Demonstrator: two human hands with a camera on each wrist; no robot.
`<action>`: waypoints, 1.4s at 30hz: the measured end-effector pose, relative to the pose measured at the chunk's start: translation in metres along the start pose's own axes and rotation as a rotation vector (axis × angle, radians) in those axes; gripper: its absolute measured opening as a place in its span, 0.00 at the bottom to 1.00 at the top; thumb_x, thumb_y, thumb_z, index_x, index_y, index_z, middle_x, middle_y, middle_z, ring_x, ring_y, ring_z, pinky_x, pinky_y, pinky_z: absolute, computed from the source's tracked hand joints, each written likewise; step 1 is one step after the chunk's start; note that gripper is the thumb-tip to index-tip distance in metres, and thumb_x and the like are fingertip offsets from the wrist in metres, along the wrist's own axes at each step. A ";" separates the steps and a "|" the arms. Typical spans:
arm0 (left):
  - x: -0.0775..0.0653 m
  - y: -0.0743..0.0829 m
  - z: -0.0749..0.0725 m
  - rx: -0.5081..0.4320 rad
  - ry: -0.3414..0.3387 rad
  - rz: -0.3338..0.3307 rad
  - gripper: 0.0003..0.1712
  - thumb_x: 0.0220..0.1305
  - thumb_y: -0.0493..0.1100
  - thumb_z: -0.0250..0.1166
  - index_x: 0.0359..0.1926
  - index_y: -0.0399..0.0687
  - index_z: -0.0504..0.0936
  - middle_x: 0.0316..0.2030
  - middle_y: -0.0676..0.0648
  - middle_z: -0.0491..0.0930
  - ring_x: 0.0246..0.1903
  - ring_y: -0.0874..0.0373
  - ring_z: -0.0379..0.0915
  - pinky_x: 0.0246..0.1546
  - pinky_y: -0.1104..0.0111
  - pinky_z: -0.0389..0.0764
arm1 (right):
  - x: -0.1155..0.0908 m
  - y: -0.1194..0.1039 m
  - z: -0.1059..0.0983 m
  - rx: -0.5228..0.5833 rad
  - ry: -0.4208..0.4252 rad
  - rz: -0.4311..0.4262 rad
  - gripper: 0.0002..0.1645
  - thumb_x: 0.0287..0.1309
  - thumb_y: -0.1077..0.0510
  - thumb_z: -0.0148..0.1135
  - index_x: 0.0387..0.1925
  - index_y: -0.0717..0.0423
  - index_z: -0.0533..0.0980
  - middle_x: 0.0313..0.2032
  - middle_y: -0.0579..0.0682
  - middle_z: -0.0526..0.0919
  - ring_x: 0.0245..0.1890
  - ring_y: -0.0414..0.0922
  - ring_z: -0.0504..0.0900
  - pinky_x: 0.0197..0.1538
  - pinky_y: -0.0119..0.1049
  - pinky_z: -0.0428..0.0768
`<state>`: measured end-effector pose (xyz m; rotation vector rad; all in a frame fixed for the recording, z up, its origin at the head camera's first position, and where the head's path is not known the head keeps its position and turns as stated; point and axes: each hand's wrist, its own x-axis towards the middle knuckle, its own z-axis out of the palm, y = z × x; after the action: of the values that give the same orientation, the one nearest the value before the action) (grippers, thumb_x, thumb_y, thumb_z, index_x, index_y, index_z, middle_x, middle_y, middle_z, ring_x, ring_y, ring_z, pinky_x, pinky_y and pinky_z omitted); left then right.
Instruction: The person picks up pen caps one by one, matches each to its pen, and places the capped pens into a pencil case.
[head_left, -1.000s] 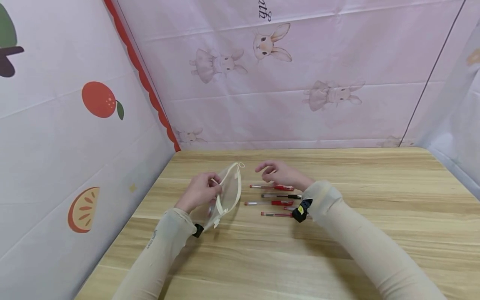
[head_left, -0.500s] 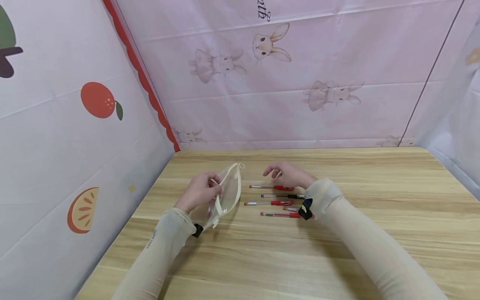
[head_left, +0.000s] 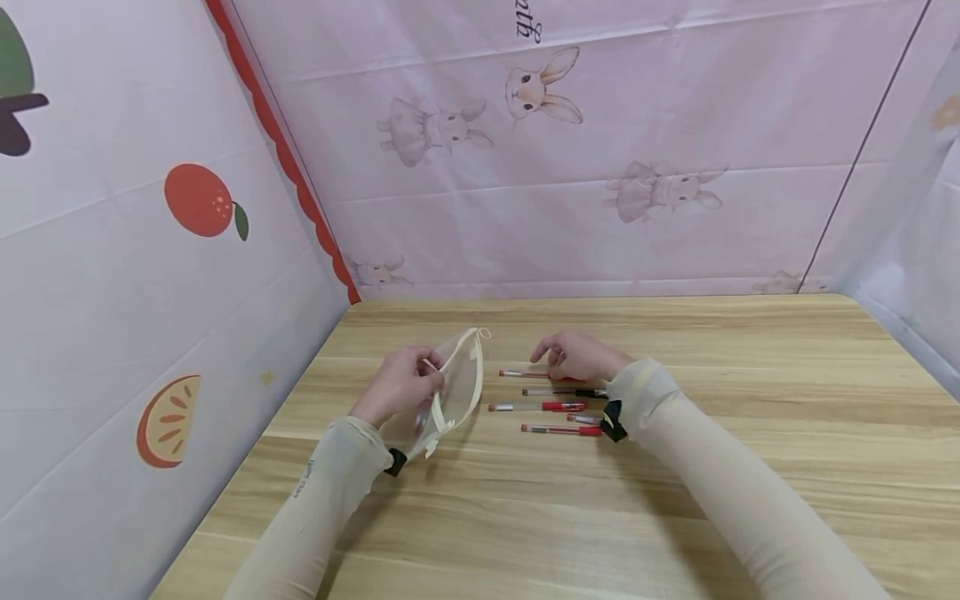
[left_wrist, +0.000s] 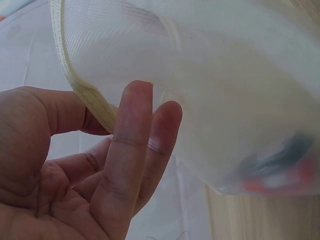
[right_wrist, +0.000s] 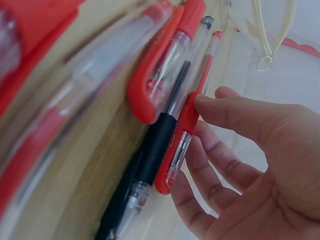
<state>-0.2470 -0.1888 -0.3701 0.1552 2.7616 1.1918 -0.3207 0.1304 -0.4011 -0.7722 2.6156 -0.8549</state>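
Observation:
A translucent mesh zipper pouch with cream edging hangs gaping from my left hand. That hand pinches the zipper edge, two fingers extended along the mesh in the left wrist view. Blurred red and dark things show through the pouch's lower part. My right hand is at the farthest red pen, its thumb on the red cap and fingertips against the other side; the pen lies on the table. Nearer lie a black pen and several red pens, partly under the right wrist.
The pens lie roughly parallel on a wood-grain table, right of the pouch. Behind the table hangs a pink rabbit-print cloth, and a white fruit-print cloth hangs at the left. Black wrist cameras sit on both sleeves.
My right hand has moved slightly right and down from above the pens onto the farthest red pen, fingers drawing together. The left hand and pouch have stayed nearly still.

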 end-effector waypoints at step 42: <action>0.001 -0.003 0.001 0.011 0.006 0.018 0.10 0.66 0.34 0.65 0.48 0.39 0.84 0.36 0.42 0.85 0.31 0.55 0.81 0.32 0.66 0.88 | 0.005 -0.002 0.003 -0.124 0.030 0.014 0.23 0.69 0.73 0.57 0.58 0.53 0.85 0.43 0.56 0.85 0.42 0.49 0.79 0.50 0.42 0.80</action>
<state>-0.2485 -0.1904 -0.3729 0.1777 2.7783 1.1836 -0.3225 0.1250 -0.4032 -0.7778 2.7181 -0.7117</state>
